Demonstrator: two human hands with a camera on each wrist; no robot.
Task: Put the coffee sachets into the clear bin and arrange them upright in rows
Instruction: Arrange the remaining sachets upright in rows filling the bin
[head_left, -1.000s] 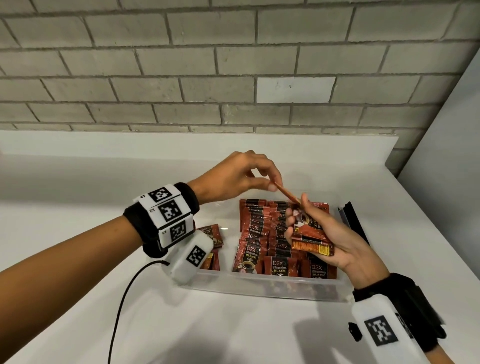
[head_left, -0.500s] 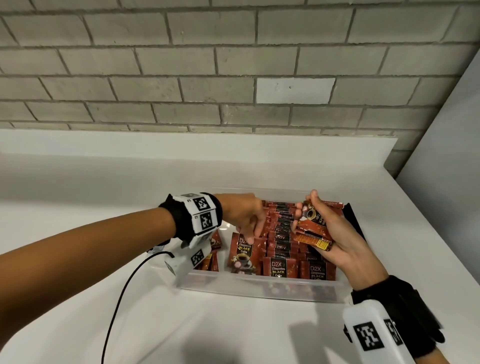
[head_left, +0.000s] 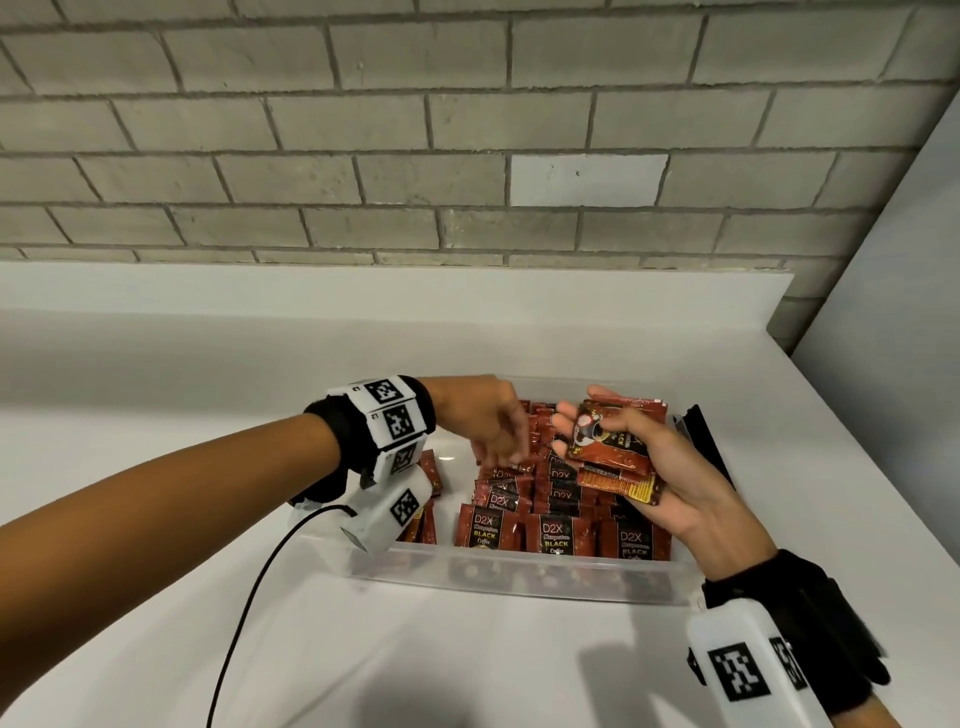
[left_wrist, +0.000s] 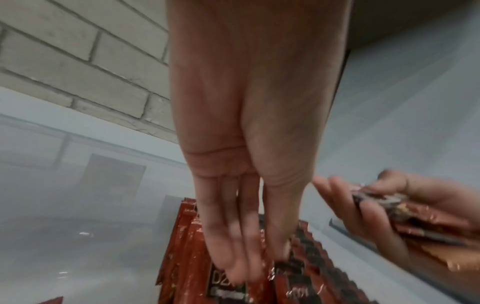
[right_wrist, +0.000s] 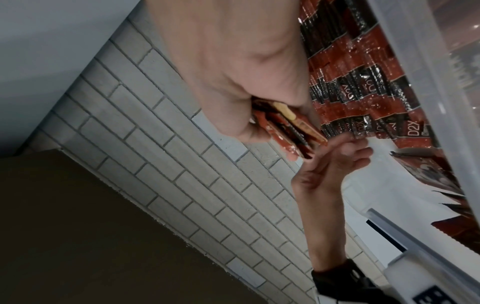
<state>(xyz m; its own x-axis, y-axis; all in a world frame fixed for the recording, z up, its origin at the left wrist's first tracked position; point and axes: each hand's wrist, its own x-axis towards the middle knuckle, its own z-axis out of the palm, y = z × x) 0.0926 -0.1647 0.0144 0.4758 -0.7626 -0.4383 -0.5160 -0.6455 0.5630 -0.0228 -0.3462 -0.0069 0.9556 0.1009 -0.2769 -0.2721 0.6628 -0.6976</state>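
Note:
A clear bin on the white counter holds rows of upright red-and-black coffee sachets. My left hand reaches down into the bin. Its straight fingers touch the tops of the sachets in the left row. I see nothing pinched between them. My right hand hovers palm-up over the bin's right side and grips a small stack of sachets. The right wrist view shows that stack edge-on, with the left hand just beyond it.
A few loose sachets lie in the bin's left part, partly hidden by my left wrist camera. A black flat object leans by the bin's right wall. A grey brick wall stands behind, a grey panel to the right. A black cable trails from my left wrist.
My left hand drew one sachet from the stack in my right hand, carried it down into the bin and let it go. The right hand stayed over the bin's right side.

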